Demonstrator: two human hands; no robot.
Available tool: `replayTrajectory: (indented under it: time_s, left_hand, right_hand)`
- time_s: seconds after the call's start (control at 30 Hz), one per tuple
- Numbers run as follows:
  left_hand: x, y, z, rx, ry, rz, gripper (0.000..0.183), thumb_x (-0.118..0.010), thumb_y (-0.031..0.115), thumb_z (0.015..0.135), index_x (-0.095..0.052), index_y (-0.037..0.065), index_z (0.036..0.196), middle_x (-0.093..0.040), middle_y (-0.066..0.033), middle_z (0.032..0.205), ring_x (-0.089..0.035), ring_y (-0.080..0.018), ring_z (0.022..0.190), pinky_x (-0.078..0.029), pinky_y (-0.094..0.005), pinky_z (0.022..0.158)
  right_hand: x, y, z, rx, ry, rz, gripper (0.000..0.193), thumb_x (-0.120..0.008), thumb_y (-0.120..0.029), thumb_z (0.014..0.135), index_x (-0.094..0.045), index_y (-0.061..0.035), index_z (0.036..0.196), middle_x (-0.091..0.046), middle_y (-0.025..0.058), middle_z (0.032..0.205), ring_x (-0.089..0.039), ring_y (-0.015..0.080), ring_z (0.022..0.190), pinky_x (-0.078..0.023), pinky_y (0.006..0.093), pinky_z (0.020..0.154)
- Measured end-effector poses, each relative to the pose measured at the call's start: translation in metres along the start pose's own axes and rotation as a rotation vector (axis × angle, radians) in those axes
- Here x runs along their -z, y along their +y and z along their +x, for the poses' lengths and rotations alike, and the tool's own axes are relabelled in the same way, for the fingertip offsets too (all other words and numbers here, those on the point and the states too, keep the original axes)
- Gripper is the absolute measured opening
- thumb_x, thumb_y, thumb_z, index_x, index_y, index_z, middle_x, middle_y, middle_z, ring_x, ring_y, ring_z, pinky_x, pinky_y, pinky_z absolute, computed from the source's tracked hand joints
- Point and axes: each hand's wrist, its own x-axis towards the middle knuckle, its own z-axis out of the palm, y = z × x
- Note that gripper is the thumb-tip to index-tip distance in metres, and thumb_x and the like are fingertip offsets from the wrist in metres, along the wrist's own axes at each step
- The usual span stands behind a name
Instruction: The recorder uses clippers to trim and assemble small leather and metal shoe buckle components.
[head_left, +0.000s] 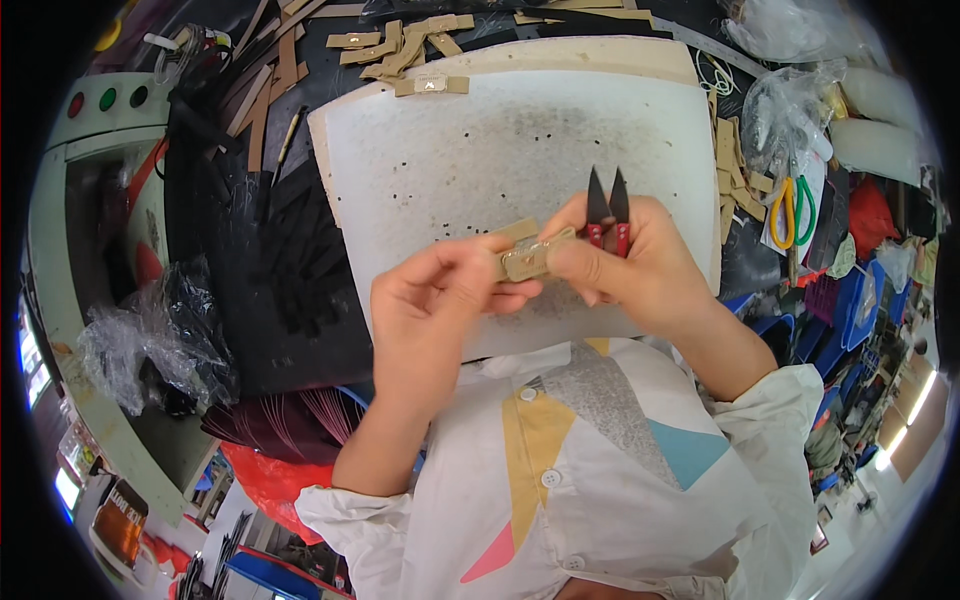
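Observation:
Between my two hands is a short tan strip [527,258] with a shiny metal piece on it, held above a white board. My left hand [428,300] pinches its left end between thumb and fingers. At its right end, the thumb and forefinger of my right hand [640,262] press on it. Thread snips [608,212] with dark blades and red handles are tucked in my right hand, blades pointing away from me. The white board [420,165] lies beneath, dotted with small black bits. A similar tan strip [432,86] rests at the board's far edge.
More tan strips [405,45] are heaped beyond the board, and others [735,165] lie to its right. Black strips [300,250] cover the dark table at left. Yellow-handled scissors [782,212] and clear plastic bags [790,105] sit at right. A machine with coloured buttons [107,98] stands at left.

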Motion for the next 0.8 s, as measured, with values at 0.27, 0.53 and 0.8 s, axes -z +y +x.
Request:
replayTrajectory:
  time_s: [0.27,0.53,0.8]
  left_hand:
    - [0.003,0.0,-0.003,-0.05,-0.026,0.071,0.016,-0.058,0.001,0.085,-0.057,-0.009,0.097,-0.064,-0.0181,0.09,-0.065,-0.0194,0.078,-0.054,-0.0263,0.069]
    - [0.002,-0.002,-0.004,-0.031,-0.057,0.003,0.016,-0.059,0.0,0.084,-0.056,-0.009,0.097,-0.063,-0.0158,0.086,-0.064,-0.0171,0.074,-0.053,-0.0251,0.068]
    - [-0.004,-0.012,-0.007,-0.124,0.021,0.078,0.017,-0.061,-0.001,0.082,-0.056,-0.008,0.097,-0.062,-0.0149,0.089,-0.062,-0.0153,0.078,-0.052,-0.0251,0.071]
  right_hand:
    - [0.005,0.006,0.001,-0.165,-0.049,0.257,0.024,-0.064,-0.024,0.084,-0.063,-0.0017,0.093,-0.056,0.0006,0.063,-0.044,0.0033,0.046,-0.027,0.0179,0.039]
    - [0.008,0.0,-0.003,-0.124,-0.118,0.184,0.017,-0.065,-0.018,0.083,-0.061,-0.0023,0.087,-0.055,0.0002,0.063,-0.045,0.0043,0.049,-0.03,0.019,0.042]
    - [-0.004,0.007,-0.008,0.126,0.031,-0.173,0.017,-0.063,-0.018,0.085,-0.056,-0.0018,0.088,-0.051,-0.0028,0.066,-0.042,0.0018,0.051,-0.029,0.0176,0.045]
